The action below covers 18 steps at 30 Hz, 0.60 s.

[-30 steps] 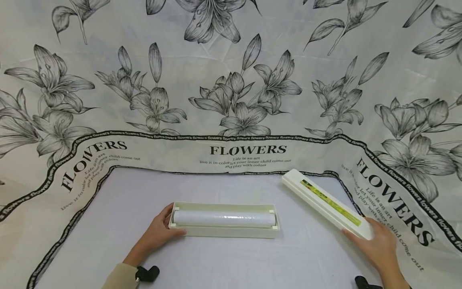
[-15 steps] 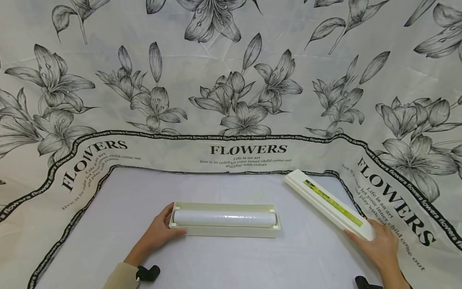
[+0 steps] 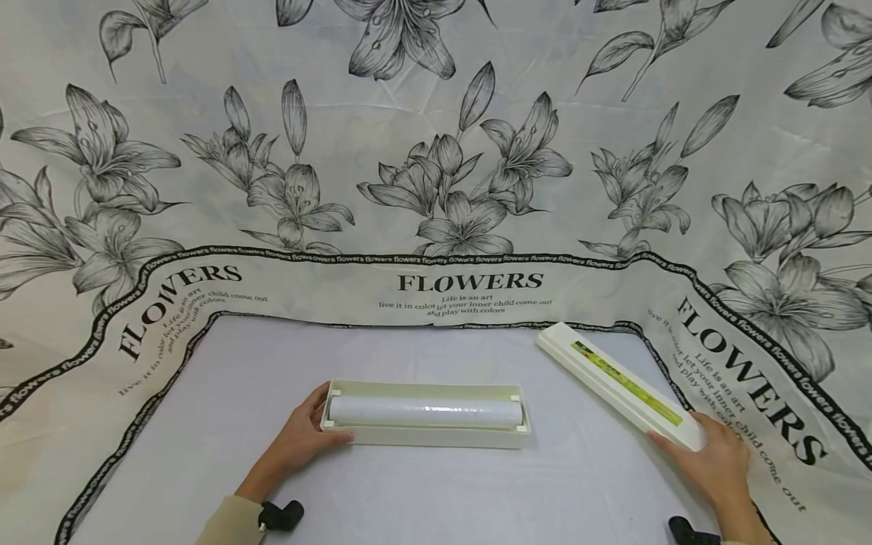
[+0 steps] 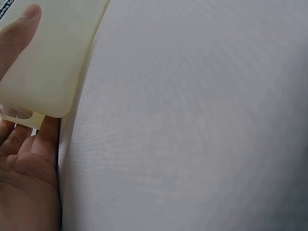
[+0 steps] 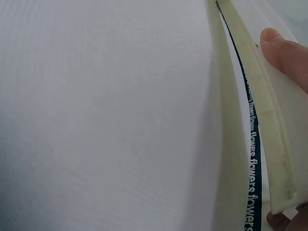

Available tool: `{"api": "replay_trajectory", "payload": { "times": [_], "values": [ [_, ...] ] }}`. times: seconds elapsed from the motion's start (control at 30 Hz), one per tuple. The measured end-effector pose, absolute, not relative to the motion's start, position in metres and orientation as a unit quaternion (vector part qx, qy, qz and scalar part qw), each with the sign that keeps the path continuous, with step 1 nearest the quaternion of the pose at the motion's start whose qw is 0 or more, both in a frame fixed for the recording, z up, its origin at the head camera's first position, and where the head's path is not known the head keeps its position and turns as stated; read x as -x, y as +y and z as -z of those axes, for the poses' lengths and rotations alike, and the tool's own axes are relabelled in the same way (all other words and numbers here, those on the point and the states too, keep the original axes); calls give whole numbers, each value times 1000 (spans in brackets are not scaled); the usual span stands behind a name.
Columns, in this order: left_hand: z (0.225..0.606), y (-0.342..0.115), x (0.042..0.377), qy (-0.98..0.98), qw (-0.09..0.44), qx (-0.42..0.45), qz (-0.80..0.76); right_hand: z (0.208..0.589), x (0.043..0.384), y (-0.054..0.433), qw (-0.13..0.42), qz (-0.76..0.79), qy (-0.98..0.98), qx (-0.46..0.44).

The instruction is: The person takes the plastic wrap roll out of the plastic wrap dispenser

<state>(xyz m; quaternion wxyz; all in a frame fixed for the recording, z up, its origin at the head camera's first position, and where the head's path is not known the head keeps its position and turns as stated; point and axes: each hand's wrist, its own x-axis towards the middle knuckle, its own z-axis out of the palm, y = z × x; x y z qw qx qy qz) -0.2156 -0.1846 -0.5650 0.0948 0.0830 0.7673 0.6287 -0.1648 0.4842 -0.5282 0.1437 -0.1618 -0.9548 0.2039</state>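
A long cream plastic box sits crosswise on the white cloth, its top uncovered. Inside lies a roll of cling film, held between small blocks at the corners. My left hand grips the box's left end, thumb on the front wall and the other fingers behind the end. In the left wrist view the thumb lies flat along the box wall. Over to the right, my right hand holds the near end of a matching lid, which slants away to the back left and carries a yellow-green label.
The white tablecloth spreads beneath everything. Behind it rises a flower-printed cloth with a black lettered border, folded round the back and sides. A black wrist mount sits on the left wrist, another by the right.
The lid in my right hand shifts slightly right, then slightly back and down. The left hand and the box stay in place.
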Motion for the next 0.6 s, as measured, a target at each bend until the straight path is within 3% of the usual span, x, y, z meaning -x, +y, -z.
{"api": "replay_trajectory", "payload": {
  "times": [0.23, 0.6],
  "values": [
    [564, -184, 215, 765, 95, -80, -632, 531, 167, 488, 143, -195, -959, 145],
    [565, -185, 215, 764, 97, -84, -632, 534, 170, 491, 80, -201, -962, 164]
  ]
}}
